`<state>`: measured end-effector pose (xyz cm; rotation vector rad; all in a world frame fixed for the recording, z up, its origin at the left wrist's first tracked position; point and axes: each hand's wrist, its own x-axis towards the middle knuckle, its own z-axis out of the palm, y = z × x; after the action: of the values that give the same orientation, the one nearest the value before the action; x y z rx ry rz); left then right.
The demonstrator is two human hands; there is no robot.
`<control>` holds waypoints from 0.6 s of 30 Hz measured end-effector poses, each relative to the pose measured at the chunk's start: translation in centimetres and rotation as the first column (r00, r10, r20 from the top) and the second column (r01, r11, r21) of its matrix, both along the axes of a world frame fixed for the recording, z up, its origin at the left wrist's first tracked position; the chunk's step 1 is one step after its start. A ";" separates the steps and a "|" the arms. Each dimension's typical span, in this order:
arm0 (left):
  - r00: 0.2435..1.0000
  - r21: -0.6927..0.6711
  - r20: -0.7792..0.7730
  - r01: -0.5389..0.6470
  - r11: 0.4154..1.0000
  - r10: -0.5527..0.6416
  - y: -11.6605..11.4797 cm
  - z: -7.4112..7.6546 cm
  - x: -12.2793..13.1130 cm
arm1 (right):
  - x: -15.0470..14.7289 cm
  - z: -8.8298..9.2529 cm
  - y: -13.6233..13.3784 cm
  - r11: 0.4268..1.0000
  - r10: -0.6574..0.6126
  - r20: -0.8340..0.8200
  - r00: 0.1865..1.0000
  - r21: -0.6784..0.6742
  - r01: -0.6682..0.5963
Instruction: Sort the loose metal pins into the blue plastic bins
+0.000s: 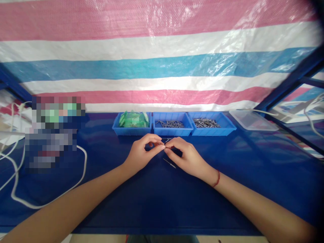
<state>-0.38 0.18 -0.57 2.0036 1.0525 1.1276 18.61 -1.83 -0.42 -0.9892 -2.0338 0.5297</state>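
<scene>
My left hand [141, 150] and my right hand [188, 155] meet fingertip to fingertip above the table, both closed in a pinch. Something small and thin is between them, mostly hidden by the fingers, and I cannot make out its kind. Just behind the fingertips lies a thin metal pin [166, 139], partly covered. Another slim metal pin [169, 163], thicker at one end, rests on the table below the right fingers. Beyond the hands is a blue bin [173, 131] of loose metal pins [172, 124].
Left of the middle bin stands a blue bin [133, 131] of green plastic packets [134, 119]; to its right, another blue bin [215, 131] holds metal pieces [205, 123]. A clear plastic lid [253, 120] lies far right. White cable [84, 162] loops across the left of the blue table [141, 206].
</scene>
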 end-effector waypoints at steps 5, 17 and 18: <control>0.999 -0.013 0.035 0.023 1.000 -0.022 -0.1 0.0 0.1 | 0.0 0.0 -0.2 0.999 0.030 -0.016 0.999 0.018 -0.029; 0.999 -0.018 0.029 0.023 1.000 -0.023 0.0 0.1 0.2 | -0.1 -0.2 -0.1 1.000 0.029 -0.049 0.998 0.002 -0.029; 0.999 -0.012 0.027 0.022 1.000 -0.022 -0.1 0.1 0.2 | -0.1 -0.2 -0.1 1.000 0.026 -0.049 0.998 0.004 -0.026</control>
<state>-0.21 0.13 -0.48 1.9805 1.0194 1.1303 18.56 -1.92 -0.63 -0.9396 -2.0057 0.5587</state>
